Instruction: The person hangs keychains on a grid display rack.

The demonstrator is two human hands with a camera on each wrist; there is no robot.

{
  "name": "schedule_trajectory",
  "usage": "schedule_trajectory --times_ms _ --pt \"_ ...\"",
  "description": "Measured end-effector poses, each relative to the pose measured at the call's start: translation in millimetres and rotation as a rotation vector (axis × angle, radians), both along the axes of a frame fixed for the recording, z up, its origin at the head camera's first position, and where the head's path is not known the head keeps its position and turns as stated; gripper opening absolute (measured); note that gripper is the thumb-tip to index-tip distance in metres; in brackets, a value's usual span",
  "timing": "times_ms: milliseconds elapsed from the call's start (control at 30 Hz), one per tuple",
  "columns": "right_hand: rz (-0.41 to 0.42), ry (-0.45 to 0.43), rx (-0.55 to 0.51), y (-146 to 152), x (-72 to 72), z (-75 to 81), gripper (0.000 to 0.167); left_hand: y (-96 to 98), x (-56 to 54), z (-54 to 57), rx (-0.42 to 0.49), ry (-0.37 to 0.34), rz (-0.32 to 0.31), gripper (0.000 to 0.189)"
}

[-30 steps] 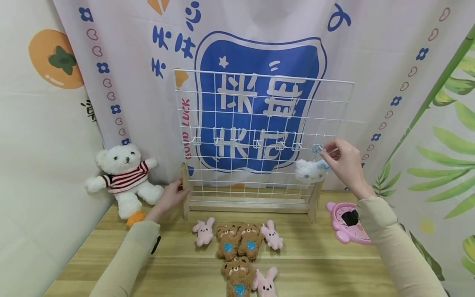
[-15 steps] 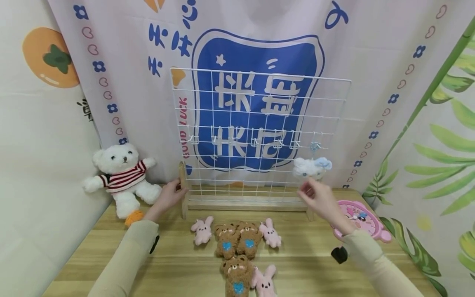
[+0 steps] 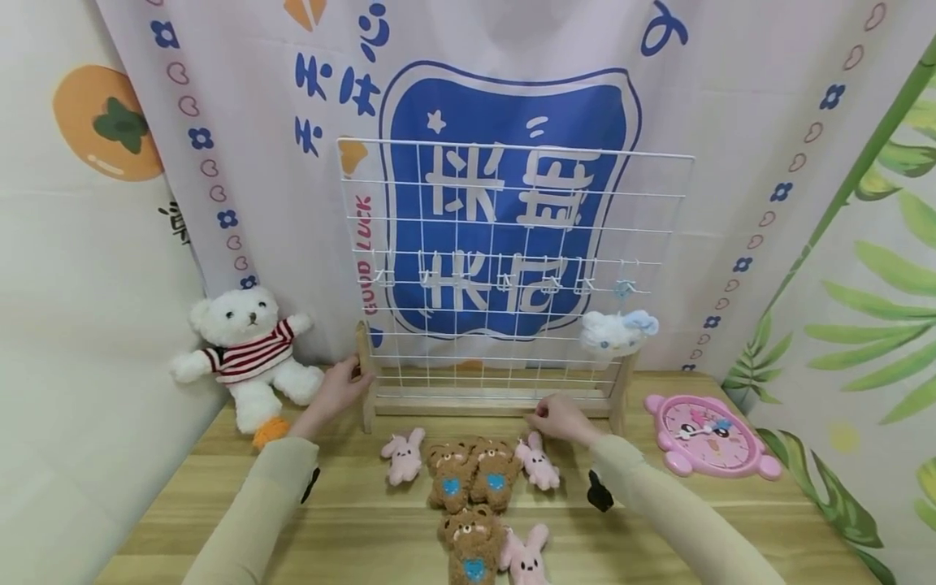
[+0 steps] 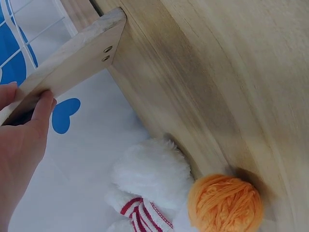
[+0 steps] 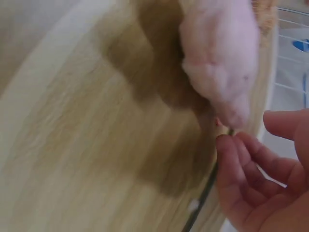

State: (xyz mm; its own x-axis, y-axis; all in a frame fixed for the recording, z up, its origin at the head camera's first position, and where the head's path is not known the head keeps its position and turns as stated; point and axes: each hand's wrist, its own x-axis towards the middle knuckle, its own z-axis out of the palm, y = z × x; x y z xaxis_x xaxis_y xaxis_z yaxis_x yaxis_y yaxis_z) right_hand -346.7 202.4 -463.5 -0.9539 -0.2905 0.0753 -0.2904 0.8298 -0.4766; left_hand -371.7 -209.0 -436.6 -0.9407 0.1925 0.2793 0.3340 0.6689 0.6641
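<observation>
My left hand [image 3: 340,388] grips the left wooden post [image 4: 72,58] of the stand that holds a white wire grid rack [image 3: 512,195]; thumb and fingers lie on either side of the wood in the left wrist view. My right hand [image 3: 565,418] is low in front of the rack, its loosely bent fingers beside a pink bunny plush [image 5: 219,53], thumb apart, with nothing held. That same bunny lies on the table in the head view. A white plush head with a blue bow [image 3: 614,333] hangs from a hook at the rack's right by a light-blue ring [image 3: 624,289].
Several bare hooks [image 3: 504,281] line the grid. Brown bear plushes [image 3: 474,546] and two more pink bunnies [image 3: 404,457] lie on the wooden table [image 3: 366,536]. A white teddy [image 3: 244,349] and an orange yarn ball [image 4: 225,203] are at left, a pink clock [image 3: 709,436] at right.
My right hand has let go of the white plush, which now hangs on the hook, and has moved down and left to the pink bunny. The left hand stays on the post.
</observation>
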Motion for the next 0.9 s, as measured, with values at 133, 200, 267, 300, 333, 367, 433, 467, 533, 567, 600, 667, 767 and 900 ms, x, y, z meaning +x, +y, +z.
schedule_trajectory --times_ms 133,200,267,300,333,367,433,467,533,567,600,667,767,900 --pt "-0.033 -0.076 0.017 -9.4 -4.3 -8.0 0.049 0.7 -1.3 -2.1 0.007 0.0 -0.005 0.045" --pt "-0.046 -0.089 0.031 -12.2 -5.3 -10.2 0.054 1.1 -2.0 -2.6 0.02 -0.003 -0.007 0.045" --pt "-0.058 -0.1 0.04 -14.3 -5.9 -10.5 0.055 1.4 -2.2 -2.4 0.025 -0.003 -0.008 0.045" --pt "-0.059 -0.104 0.043 -15.2 -6.3 -10.4 0.054 1.1 -2.3 -2.3 0.028 -0.005 -0.007 0.045" --pt "-0.061 -0.102 0.045 -15.9 -6.6 -11.1 0.053 0.8 -2.4 -2.4 0.033 -0.007 -0.005 0.045" --pt "-0.058 -0.101 0.051 -16.6 -6.8 -11.2 0.052 0.4 -2.5 -2.6 0.032 -0.009 -0.003 0.044" --pt "-0.047 -0.1 0.062 -17.5 -5.9 -9.9 0.051 -0.2 -2.7 -2.9 0.03 -0.009 -0.003 0.045" --pt "-0.04 -0.093 0.07 -17.5 -5.4 -9.3 0.051 -0.3 -2.8 -3.0 0.026 -0.007 -0.002 0.045" --pt "-0.021 -0.08 0.086 -17.4 -4.0 -7.9 0.053 -0.3 -2.7 -3.1 0.023 -0.007 -0.005 0.045" --pt "-0.01 -0.08 0.095 -17.2 -3.5 -7.1 0.055 -0.3 -2.7 -3.3 0.022 -0.007 -0.006 0.045" --pt "-0.001 -0.073 0.1 -17.1 -2.9 -6.9 0.056 -0.3 -2.8 -3.6 0.022 -0.008 -0.007 0.046" --pt "0.013 -0.07 0.104 -16.4 -2.3 -6.2 0.058 -0.1 -3.1 -4.1 0.024 -0.01 -0.007 0.046" --pt "0.006 -0.087 0.083 -14.6 -1.5 -4.2 0.052 0.1 -3.2 -4.5 0.026 -0.007 -0.009 0.046" --pt "-0.018 -0.095 0.015 -11.1 -0.3 3.8 0.03 -0.7 -2.8 -3.8 0.029 0.002 -0.008 0.045"
